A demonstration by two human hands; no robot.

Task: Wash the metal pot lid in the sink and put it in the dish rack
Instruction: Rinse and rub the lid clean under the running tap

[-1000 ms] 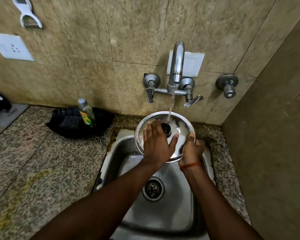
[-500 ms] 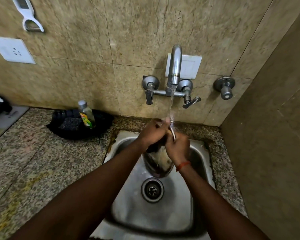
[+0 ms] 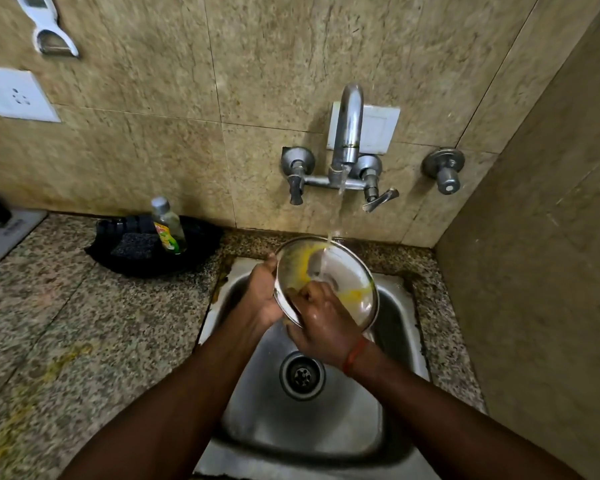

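Just above sink (image 3: 302, 427), left hand (image 3: 260, 292) grips lid (image 3: 347, 271) rim; right hand (image 3: 323, 323) presses inside.

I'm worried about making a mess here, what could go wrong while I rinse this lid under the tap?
The tap stream strikes the tilted metal pot lid near its upper edge, so water may splash onto the granite counter.
The left hand grips the wet rim while the right hand rubs the inside; the lid could slip into the sink.
Yellow residue coats the inside; racking it now would leave it dirty.
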